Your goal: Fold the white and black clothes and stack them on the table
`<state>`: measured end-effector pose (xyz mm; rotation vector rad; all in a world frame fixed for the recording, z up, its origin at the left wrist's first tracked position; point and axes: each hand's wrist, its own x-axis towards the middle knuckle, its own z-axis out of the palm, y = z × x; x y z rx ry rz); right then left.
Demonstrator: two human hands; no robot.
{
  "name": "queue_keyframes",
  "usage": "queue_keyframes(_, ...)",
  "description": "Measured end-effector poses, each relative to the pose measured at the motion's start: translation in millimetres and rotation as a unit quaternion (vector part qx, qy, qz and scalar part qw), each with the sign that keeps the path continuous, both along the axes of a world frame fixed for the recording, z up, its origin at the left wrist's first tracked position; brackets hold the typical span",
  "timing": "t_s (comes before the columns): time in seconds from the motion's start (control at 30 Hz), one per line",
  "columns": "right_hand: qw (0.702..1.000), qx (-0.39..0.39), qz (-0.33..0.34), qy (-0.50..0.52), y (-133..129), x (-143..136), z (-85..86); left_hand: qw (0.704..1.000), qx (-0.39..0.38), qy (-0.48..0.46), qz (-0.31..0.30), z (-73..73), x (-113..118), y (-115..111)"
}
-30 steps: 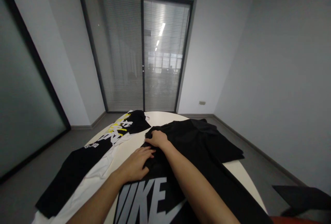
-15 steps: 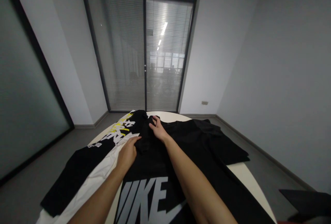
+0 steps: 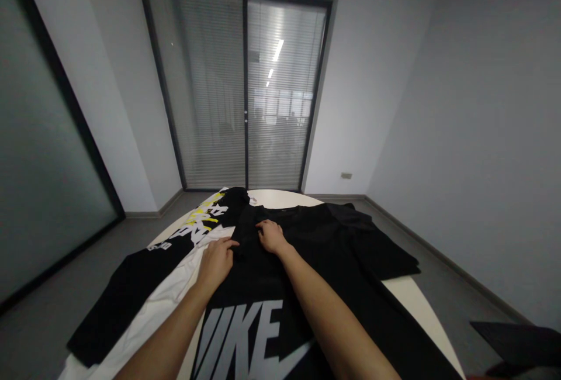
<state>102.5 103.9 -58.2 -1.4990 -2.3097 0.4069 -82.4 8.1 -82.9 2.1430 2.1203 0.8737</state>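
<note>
Our left hand [image 3: 217, 262]: at black shirt [image 3: 328, 251]'s left edge | right hand [image 3: 271, 236]: on its upper front | fingers: we can't tell either grip

The right shirt [image 3: 333, 263] carries large grey capitals [image 3: 265, 333] at its near end: "IKE" reads clearly after a partial first letter, as in NIKE, with part of a swoosh [image 3: 295, 359] beside them. The left shirt's [image 3: 127, 286] white-and-yellow lettering [image 3: 204, 219] is illegible.
</note>
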Motion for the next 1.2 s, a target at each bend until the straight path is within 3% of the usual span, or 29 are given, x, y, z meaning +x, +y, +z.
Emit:
queue_keyframes(0.33,0.999,0.003,-0.047,-0.009,21.5,-15.2,7.3,1.0,0.013,0.002,0.017,10.0,4.4,-0.7)
queue_keyframes(0.6,0.999,-0.012,-0.018,-0.028,34.7,-35.8,6.7,0.998,-0.008,0.054,0.038,7.2,5.6,-4.5)
queue_keyframes(0.8,0.998,0.037,0.031,-0.044,27.7,-43.4,4.6,0.995,-0.012,0.06,0.084,5.9,0.0,-2.0)
queue_keyframes(0.9,0.991,0.113,0.007,-0.07,18.5,-41.4,3.1,0.993,-0.014,0.066,0.096,7.1,2.1,-1.9)
queue_keyframes(0.97,0.987,0.142,-0.039,-0.059,12.4,-40.0,2.5,0.993,-0.002,0.074,0.092,8.9,6.0,-3.2)
queue_keyframes(1.07,0.991,0.098,-0.085,-0.034,7.2,-38.4,1.6,0.994,0.022,0.09,0.059,11.6,13.6,-7.6)
queue_keyframes(1.2,0.998,0.047,-0.048,-0.017,11.0,-35.3,-0.6,0.994,-0.005,0.108,0.007,12.5,22.0,-15.8)
